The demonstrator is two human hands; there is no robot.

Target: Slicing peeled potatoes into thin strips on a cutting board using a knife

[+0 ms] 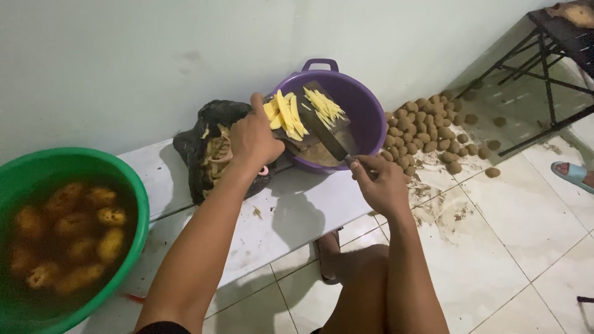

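Observation:
My left hand [252, 137] grips the near edge of a dark cutting board [309, 133] tilted over a purple basin [362, 111]. On the board lie yellow potato slices [284, 114] next to my left hand's thumb and thin cut sticks [323, 105] farther right. My right hand [378, 179] holds a knife [325, 133] by its handle, its blade lying flat across the board between the slices and the sticks.
A green basin [74, 235] of peeled potatoes in water stands at the left on the white bench [291, 216]. A black bag of peelings [210, 148] sits behind my left hand. Unpeeled potatoes [430, 133] are heaped on the tiled floor. A metal table frame [544, 68] stands far right.

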